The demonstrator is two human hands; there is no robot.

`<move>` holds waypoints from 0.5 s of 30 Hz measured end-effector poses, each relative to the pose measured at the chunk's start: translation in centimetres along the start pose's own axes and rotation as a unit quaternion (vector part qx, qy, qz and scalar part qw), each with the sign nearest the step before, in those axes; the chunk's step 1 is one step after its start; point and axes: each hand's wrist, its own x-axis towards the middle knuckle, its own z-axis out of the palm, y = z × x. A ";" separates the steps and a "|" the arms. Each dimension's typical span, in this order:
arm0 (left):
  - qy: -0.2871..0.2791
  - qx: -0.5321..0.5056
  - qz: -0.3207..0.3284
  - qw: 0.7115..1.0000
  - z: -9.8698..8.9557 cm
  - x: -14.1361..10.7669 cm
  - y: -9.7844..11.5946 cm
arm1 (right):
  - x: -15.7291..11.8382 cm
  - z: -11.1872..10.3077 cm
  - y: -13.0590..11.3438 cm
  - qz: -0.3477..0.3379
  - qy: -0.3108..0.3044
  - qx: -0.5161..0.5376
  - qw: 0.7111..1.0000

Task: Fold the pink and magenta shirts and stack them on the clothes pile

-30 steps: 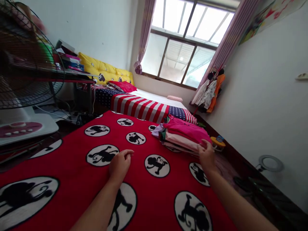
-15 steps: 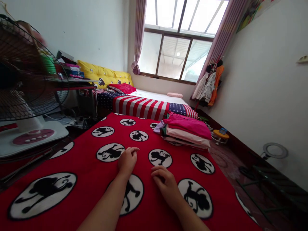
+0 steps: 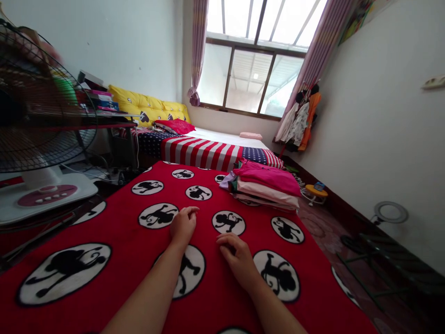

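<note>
My left hand rests on the red blanket with black monkey figures in white ovals. Its fingers are loosely bent, with nothing between them. To its right, my right hand lies on the same blanket, fingers slightly curled and apart, holding nothing. Beyond both hands, near the blanket's far right edge, sits a stack of folded clothes, bright pink on top and pale pink below. Neither hand touches the stack.
A fan stands at the left beside a cluttered desk. Behind is a bed with a striped cover. On the right are a small orange stool, a ring light and a dark green rack.
The view has shifted slightly, so the scene sits a little higher and further left. Both hands keep nearly the same pose on the blanket.
</note>
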 end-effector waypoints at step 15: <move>0.023 -0.090 0.001 0.996 1.2 0.2 -0.1 | 8.1 -8.7 0.8 0.053 0.021 -0.173 0.983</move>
